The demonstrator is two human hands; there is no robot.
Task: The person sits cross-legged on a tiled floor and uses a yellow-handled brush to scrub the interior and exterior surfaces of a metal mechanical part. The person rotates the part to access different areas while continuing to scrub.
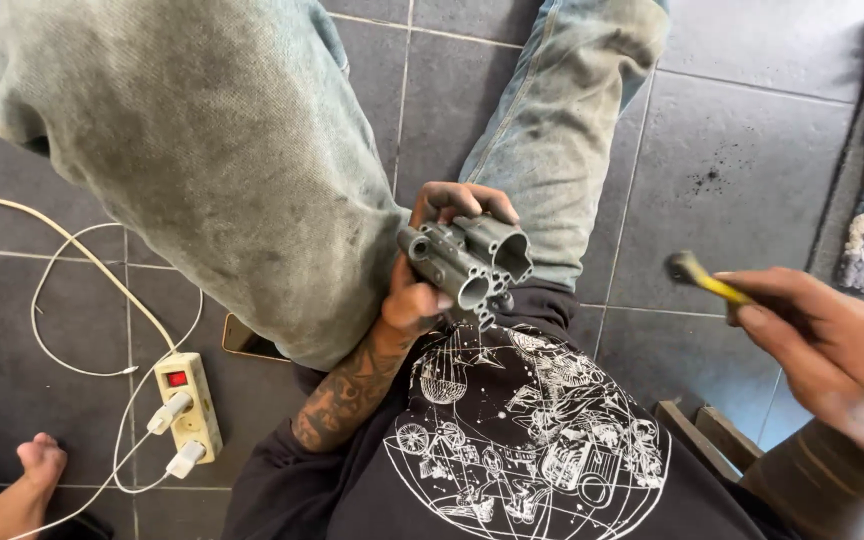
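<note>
Left hand (430,262) grips grey metal cast part (470,262) with several tube openings, held above lap, against jeans leg (222,160). Right hand (817,345) closed on small yellow-handled brush (704,280), well apart to right of part. Power strip (188,405) with white plugs on tiled floor (742,160), near left edge.
</note>
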